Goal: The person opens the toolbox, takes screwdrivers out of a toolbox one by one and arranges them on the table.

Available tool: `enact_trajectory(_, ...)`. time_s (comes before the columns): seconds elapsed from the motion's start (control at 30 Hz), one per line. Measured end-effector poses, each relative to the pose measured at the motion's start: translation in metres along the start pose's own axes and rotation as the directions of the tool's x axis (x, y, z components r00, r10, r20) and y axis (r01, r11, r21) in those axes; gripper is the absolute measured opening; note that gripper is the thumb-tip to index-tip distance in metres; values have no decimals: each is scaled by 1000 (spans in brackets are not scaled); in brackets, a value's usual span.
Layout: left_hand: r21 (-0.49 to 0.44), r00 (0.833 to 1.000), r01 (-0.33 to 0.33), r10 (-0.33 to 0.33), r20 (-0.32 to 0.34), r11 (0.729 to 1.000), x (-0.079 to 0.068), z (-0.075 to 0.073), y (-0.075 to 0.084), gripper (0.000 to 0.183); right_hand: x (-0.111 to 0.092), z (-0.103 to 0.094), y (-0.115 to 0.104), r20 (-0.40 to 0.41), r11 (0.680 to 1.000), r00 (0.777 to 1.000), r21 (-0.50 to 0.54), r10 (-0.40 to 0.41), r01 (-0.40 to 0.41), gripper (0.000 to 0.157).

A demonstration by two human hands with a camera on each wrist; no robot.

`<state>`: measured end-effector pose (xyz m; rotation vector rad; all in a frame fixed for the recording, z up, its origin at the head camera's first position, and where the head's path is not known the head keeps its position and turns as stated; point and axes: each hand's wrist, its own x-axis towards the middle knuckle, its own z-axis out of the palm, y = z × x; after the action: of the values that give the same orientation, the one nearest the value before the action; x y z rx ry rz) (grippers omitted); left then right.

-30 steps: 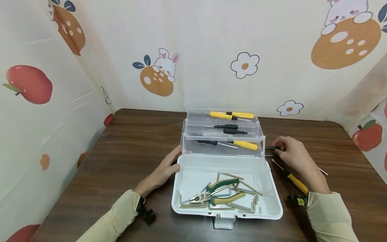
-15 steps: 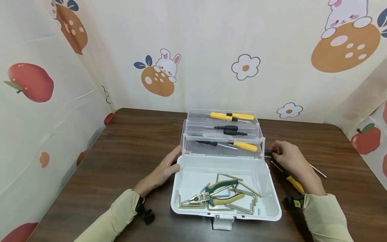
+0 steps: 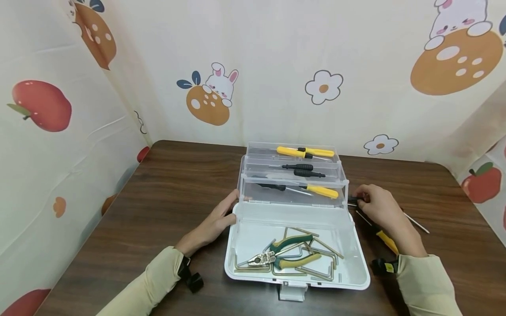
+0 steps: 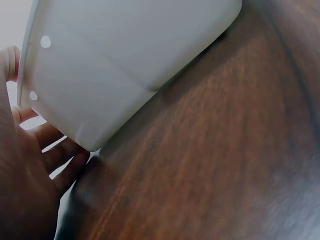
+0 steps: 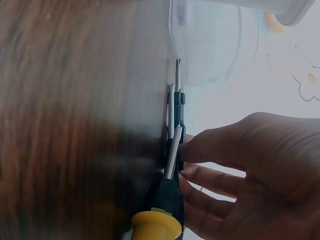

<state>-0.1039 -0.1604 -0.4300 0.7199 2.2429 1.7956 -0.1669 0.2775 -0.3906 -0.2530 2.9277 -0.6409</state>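
My left hand (image 3: 209, 226) holds the back left corner of a white toolbox (image 3: 253, 214), thumb over the rim. In the left wrist view its fingers (image 4: 65, 152) lie at the end of the toolbox wall (image 4: 115, 65). Right of the box, my right hand (image 3: 377, 208) pinches a black-handled screwdriver (image 5: 180, 102) between thumb and fingers, low at the table, its tip toward the box. Beside it in the right wrist view lie another metal shaft (image 5: 171, 110) and a yellow-handled screwdriver (image 5: 157, 226). In the head view this yellow screwdriver (image 3: 387, 242) is partly under my wrist.
Clear stepped trays (image 3: 290, 193) at the back of the box hold several yellow and black screwdrivers. Green-handled pliers (image 3: 291, 240) lie over L-shaped hex keys (image 3: 253, 269) in the base. A long metal shaft (image 3: 417, 223) sticks out right of my right wrist. A patterned curtain (image 3: 272, 87) stands behind.
My right hand has shifted slightly down and left, bringing the black screwdriver closer to the box's side. My left hand stays at the corner.
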Motion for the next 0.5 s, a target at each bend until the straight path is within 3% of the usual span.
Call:
enact_trajectory(0.13,6,1000,6,-6,0,1000,-2,0,1,58,-2,-4,-4,-21,1000,1000,9,-2,3,23)
enact_trajectory(0.27,-1,1000,6,-6,8,1000,-2,-1,1,55,-9,-15,-12,-125,1000,992,16,-22,24,26)
enact_trajectory(0.4,-16,1000,14,-14,14,1000,0,0,1,56,-17,-30,-28,-263,996,961,17,-82,89,25)
enact_trajectory(0.5,-6,1000,21,-21,6,1000,-1,-2,3,56,-18,-39,-47,-325,989,936,19,-133,147,23)
